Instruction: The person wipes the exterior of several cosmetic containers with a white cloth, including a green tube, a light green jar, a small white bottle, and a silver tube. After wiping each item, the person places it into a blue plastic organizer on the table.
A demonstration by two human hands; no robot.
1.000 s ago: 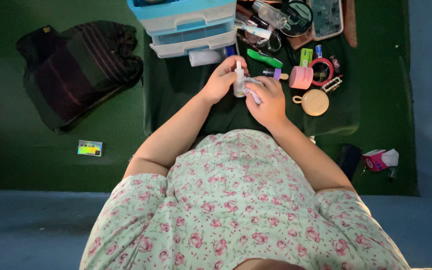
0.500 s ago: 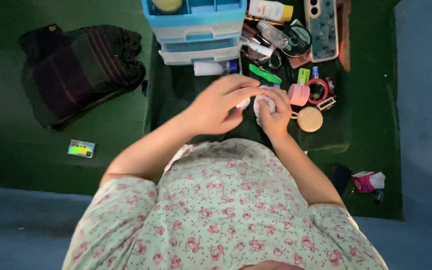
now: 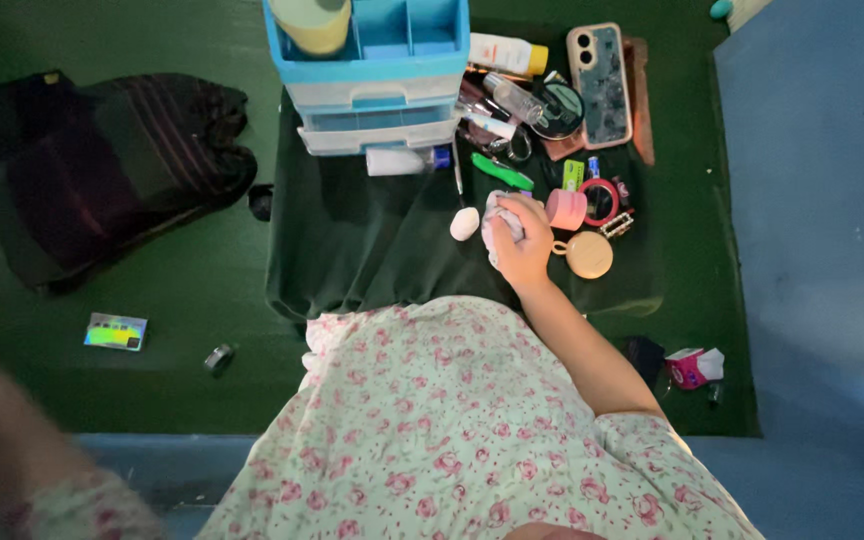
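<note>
Green carpet (image 3: 202,290) covers the floor, with a darker green cloth (image 3: 372,250) spread over it as the work surface.

Right hand (image 3: 522,240): fingers closed round a crumpled white tissue (image 3: 497,220), held just above the cloth, beside a pink round jar (image 3: 565,209) and a tan round compact (image 3: 589,254).

Left hand (image 3: 2,440): a blurred shape at the lower left corner, well apart from the right; whether it is open or closed cannot be told.

Small white bottle (image 3: 464,223): standing on the cloth, just left of the right hand, not touched.

Blue and white drawer organiser (image 3: 372,75): at the far edge of the cloth, with a yellow container (image 3: 312,22) in its top tray. A white tube (image 3: 392,161) lies in front of it.

Clutter to its right: green clip (image 3: 502,172), red ring (image 3: 600,200), phone in a patterned case (image 3: 600,85).

Dark striped fabric (image 3: 102,170): heaped at left on the carpet. Iridescent card (image 3: 115,331) nearer the person. Pink packet (image 3: 692,367) at right.
</note>
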